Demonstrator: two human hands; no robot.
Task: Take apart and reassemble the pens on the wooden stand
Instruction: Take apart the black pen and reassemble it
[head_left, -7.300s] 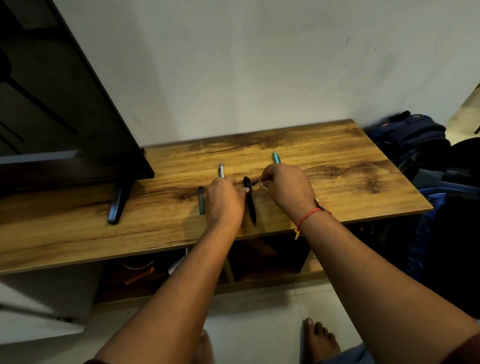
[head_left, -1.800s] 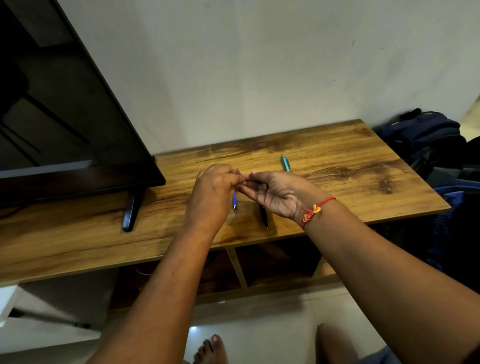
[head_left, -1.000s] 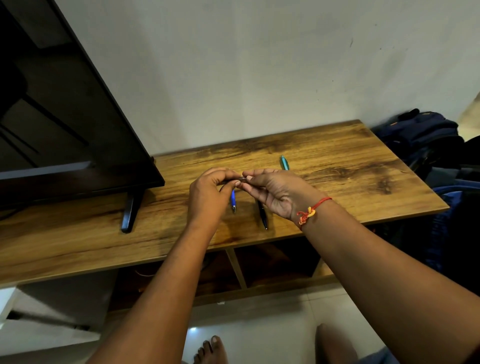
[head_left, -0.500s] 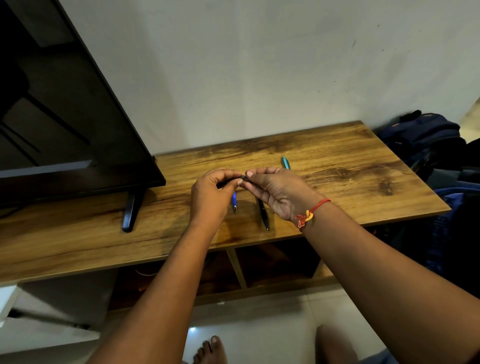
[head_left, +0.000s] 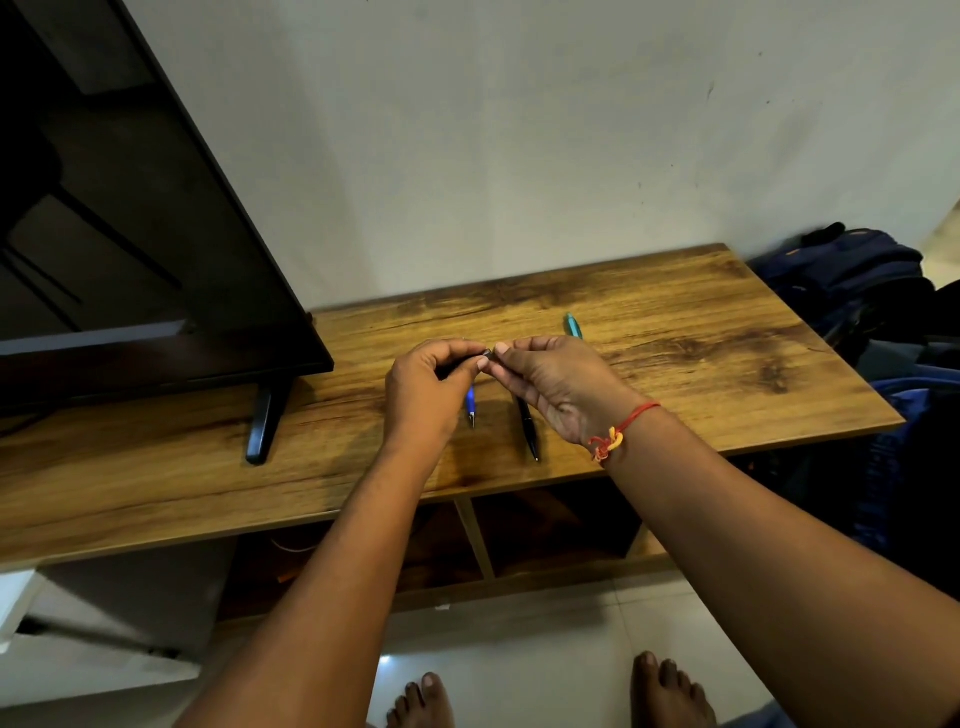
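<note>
Two bare feet (head_left: 421, 701) are seen on a tiled floor, and two forearms are stretched forward over a wooden surface (head_left: 727, 364) with open shelves beneath. Nearest the front edge, a black pen (head_left: 527, 431) is laid on the surface, tip toward the viewer, its far end hidden under the right hand (head_left: 550, 384). Just beside it, to the left, a blue pen (head_left: 470, 408) is partly covered by the left hand (head_left: 423, 395). Above both, a short dark pen part (head_left: 486, 355) is held between the two hands. The left hand is curled round one end, most of the part being hidden inside the fingers. The right hand, with a red thread (head_left: 621, 428) tied at its wrist, is pinched on the other end. Whether the pieces are being joined or separated cannot be told. Farther back, a teal pen (head_left: 573, 327) is half hidden behind the right hand. A television (head_left: 130, 249) is stood at far left, bags (head_left: 857, 280) at far right.

Several risks are judged possible. Only fingertips are used on the right, so a slip could let the piece be dropped, rolled off the front edge and lost on the floor or in the shelves. A spring, if one is inside, could be flung out. Threads could be crossed by a crooked twist. The loose pens below could be knocked by a lowered wrist.
</note>
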